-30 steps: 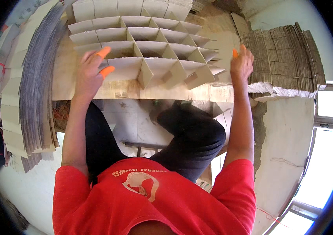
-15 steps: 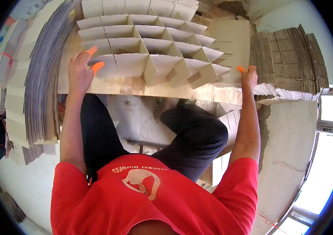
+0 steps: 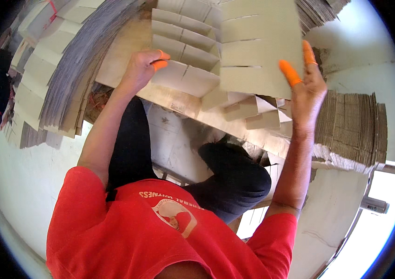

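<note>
Right fingers [image 3: 290, 73]: thumb and forefinger in orange covers, closed on 1 cardboard panel [image 3: 265, 46]; thumb against its face, forefinger along its right edge.
Left fingers [image 3: 159, 64]: 2 orange covers, narrow gap, at the left end of the front strip; whether they pinch it, cannot tell.
Cardboard panel: raised over the right part of the divider grid [image 3: 185, 69], left of the right fingers; long axis running away from the body, far end cut off by the frame; 3 clear slots entering from the left edge.
Nearer hand: right hand [image 3: 310, 93], upright at the panel's right edge, low on its length, forearm rising steeply.
Other hand: left hand [image 3: 138, 69], well apart from the panel, forearm slanting inward.
Divider grid: interlocked cardboard strips, open cells, on a wooden bench [image 3: 120, 58]; right part mostly hidden.
Left stack [image 3: 81, 65]: cardboard sheets, grey edges, beyond the left hand.
Right stack [image 3: 346, 123]: brown cardboard, beside the right forearm.
Clothing: 1 red shirt [image 3: 109, 223], black trousers [image 3: 130, 139].
</note>
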{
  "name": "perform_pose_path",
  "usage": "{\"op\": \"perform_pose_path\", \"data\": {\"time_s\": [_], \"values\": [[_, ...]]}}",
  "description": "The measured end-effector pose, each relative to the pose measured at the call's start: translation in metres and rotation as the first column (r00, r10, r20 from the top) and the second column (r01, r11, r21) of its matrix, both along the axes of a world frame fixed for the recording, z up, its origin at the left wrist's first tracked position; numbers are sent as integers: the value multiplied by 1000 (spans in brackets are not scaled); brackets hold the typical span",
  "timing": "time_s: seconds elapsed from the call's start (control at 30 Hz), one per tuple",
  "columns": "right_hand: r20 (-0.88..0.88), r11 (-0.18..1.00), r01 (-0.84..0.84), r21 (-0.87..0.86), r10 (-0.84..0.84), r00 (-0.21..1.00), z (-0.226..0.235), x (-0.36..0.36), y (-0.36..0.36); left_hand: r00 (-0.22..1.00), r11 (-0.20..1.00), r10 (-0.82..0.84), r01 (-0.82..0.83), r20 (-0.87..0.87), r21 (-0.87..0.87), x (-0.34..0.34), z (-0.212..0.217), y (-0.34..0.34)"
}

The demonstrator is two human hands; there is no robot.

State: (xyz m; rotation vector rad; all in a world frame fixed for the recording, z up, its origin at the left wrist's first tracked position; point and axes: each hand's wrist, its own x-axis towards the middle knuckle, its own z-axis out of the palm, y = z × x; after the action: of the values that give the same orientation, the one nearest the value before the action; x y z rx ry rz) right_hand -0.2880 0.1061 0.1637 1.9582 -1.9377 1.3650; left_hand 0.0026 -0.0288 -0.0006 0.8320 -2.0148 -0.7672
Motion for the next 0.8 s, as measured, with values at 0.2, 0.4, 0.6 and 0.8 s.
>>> {"op": "perform_pose_path", "data": {"time_s": [0.2, 0.4, 0.6, 0.8], "values": [[125, 987, -119, 112, 104, 987, -20, 40, -37, 1000, 999, -31, 31, 2, -33, 1, 0, -2], [243, 957, -115, 265, 49, 969, -24, 62, -50, 1000, 1000, 0, 0, -1, 15, -1, 2, 0], [202, 950, -83, 301, 21, 979, -16, 73, -53, 1000, 1000, 8, -8, -1, 5, 0, -1, -4], [118, 935, -115, 335, 79, 990, -10, 72, -58, 1000, 998, -5, 6, -13, 60, -3, 5, -4]]}}
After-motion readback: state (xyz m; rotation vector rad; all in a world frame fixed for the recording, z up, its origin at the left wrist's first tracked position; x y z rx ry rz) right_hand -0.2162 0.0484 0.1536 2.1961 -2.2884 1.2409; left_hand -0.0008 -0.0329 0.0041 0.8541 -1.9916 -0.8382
